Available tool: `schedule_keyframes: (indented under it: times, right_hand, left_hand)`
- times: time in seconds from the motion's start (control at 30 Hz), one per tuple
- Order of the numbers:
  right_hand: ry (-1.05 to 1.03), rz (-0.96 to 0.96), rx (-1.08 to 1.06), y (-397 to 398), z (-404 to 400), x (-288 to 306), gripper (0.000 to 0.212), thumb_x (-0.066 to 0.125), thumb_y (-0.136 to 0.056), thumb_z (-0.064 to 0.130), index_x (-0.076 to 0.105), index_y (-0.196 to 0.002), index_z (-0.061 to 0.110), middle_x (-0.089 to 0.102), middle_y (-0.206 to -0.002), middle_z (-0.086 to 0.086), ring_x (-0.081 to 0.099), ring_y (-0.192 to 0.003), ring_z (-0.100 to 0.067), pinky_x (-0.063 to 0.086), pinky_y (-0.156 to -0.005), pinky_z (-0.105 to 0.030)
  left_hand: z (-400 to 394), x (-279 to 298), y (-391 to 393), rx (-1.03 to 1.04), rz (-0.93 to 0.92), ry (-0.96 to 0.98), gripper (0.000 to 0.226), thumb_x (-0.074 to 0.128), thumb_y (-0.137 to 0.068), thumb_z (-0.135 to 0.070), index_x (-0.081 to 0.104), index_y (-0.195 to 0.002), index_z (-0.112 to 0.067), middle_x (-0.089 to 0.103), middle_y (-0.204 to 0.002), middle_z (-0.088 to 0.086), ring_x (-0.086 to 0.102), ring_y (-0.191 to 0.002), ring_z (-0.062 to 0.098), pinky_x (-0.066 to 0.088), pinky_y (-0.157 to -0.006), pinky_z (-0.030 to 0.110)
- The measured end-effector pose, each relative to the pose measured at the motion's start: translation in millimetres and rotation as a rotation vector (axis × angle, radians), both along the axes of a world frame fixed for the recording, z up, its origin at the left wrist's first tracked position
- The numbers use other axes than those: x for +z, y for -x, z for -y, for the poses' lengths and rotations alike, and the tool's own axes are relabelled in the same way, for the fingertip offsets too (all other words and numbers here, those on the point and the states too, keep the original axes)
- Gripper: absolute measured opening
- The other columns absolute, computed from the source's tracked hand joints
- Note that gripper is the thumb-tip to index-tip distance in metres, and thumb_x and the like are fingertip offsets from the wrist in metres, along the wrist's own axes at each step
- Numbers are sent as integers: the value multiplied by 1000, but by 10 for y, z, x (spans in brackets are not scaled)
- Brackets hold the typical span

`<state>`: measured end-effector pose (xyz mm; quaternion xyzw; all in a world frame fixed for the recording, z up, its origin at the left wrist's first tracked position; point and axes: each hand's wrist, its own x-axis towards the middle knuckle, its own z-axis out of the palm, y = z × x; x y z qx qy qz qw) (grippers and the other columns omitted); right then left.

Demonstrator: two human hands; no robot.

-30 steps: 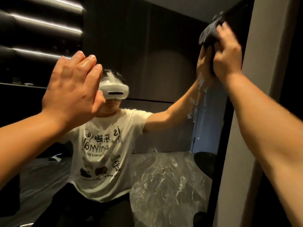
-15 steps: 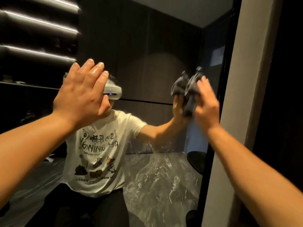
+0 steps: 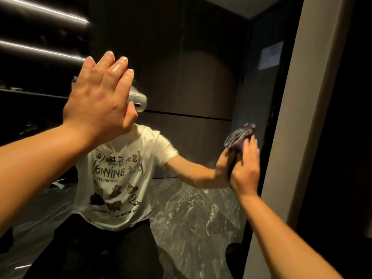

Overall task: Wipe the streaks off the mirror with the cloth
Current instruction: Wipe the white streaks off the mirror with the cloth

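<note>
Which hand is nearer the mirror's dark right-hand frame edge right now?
Right. The right hand presses the cloth to the mirror just beside the frame edge. The left hand lies flat and open on the glass far over toward the left.

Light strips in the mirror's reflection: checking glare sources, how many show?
2, both upper left in the mirror: one light strip near the top, another below it. More may lie outside the frame.

Dim home interior (tall mirror (image 3: 191, 87)), marble floor (image 3: 191, 228)
</note>
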<state>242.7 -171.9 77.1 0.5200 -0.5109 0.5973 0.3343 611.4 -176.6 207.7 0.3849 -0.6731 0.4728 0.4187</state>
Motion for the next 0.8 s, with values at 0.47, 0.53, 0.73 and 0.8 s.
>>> schedule_keyframes:
  times: [0.47,0.53,0.73,0.8]
  right_hand:
    - [4,-382,154,-943,-242,597,45,40,-94,10,47,-137,-3,40,-146,-26,32,-139,-41,23,-117,-54]
    - [25,-462,86,-1041,-118,584,40,53,-95,9,51,-133,-3,44,-143,-27,35,-137,-43,27,-115,-56]
    - [-15,-794,133,-1141,-23,-709,51,66,-87,-6,50,-134,1,40,-146,-20,36,-139,-38,28,-114,-56]
    - [-77,-920,129,-1088,-73,-1117,45,52,-96,-2,44,-139,5,37,-150,-17,33,-141,-36,28,-115,-54]
  left_hand:
    - [-39,20,-44,63,45,-49,70,28,-92,-41,26,-149,-2,20,-159,20,10,-149,36,6,-121,52]
    - [-33,28,-49,63,50,-52,70,28,-92,-42,25,-150,-3,19,-159,20,9,-149,35,6,-121,52]
    - [9,-17,-97,59,79,-35,68,28,-95,-42,21,-151,-4,13,-161,19,5,-150,34,4,-121,51]
    - [0,-80,-139,59,102,-36,68,29,-96,-42,20,-151,-3,11,-161,19,4,-150,35,3,-121,52]
